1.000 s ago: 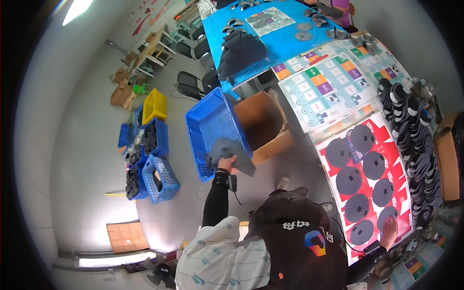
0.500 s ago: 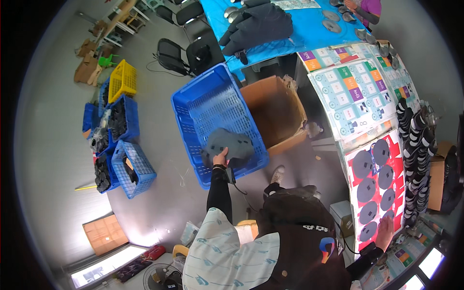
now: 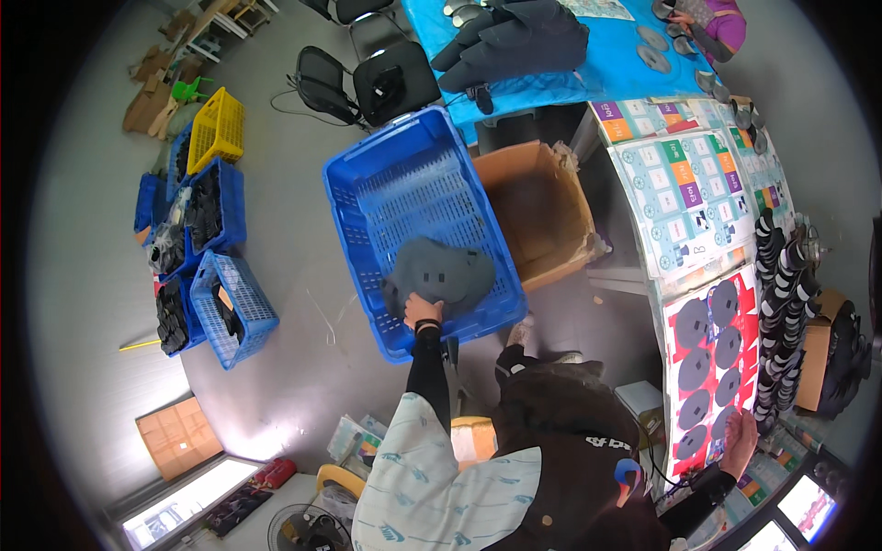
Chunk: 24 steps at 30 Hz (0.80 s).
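Note:
A large blue plastic crate [image 3: 412,151] stands on the floor in front of me. Dark grey rounded flat pieces [image 3: 450,275] with small square black marks lie in its near end. My left hand [image 3: 423,310] has its fingers closed on the near edge of these pieces. Off to the right, my right hand [image 3: 738,443] holds nothing, fingers stretched out at the edge of a red and white board [image 3: 675,404]. Several dark grey discs [image 3: 694,369] lie in two rows on that board, the nearest ones beside my fingers.
An open cardboard box [image 3: 542,207] adjoins the crate. Stacked dark curved pieces [image 3: 779,303] line the table's right side. Beyond are a blue-covered table [image 3: 606,78], a black chair [image 3: 395,87] and a person in purple [image 3: 726,32]. More crates [image 3: 234,312] stand left.
The whole view has shifted slightly. My left hand stays on the grey pieces, which lie a little differently in the crate. My right hand remains by the board's edge.

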Each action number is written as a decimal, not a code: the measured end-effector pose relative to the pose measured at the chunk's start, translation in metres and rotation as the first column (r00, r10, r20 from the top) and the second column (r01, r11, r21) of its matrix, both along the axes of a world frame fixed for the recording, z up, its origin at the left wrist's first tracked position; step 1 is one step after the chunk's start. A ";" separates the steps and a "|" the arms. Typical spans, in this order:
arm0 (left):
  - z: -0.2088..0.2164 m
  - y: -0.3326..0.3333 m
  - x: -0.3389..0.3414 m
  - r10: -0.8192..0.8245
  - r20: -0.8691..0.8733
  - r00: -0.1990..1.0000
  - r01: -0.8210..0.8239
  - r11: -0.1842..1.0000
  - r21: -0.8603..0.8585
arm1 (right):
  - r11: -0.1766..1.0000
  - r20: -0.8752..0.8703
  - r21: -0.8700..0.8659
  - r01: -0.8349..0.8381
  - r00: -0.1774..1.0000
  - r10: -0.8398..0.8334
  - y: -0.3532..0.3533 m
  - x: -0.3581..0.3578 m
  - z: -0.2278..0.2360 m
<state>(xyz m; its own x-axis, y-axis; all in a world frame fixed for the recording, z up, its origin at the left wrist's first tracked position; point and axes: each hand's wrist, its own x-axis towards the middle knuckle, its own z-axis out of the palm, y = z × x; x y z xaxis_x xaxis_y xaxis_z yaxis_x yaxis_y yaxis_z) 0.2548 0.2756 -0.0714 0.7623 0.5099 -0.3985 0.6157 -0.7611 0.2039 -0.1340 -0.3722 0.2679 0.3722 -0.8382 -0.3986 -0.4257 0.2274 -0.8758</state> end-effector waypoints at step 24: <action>0.104 -0.257 -0.155 -0.847 0.187 0.497 0.841 0.417 -0.345 | 0.706 -0.944 -0.020 -0.708 0.245 0.219 0.003 -0.402 -0.244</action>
<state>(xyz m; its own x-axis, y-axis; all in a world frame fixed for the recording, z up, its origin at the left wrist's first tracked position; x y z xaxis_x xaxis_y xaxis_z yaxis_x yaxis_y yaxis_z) 0.0998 0.0189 0.0328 0.7223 -0.5642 -0.3999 -0.2905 -0.7723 0.5650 -0.5357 -0.3694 0.0235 0.4206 -0.7786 -0.4657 -0.8454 -0.5226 0.1101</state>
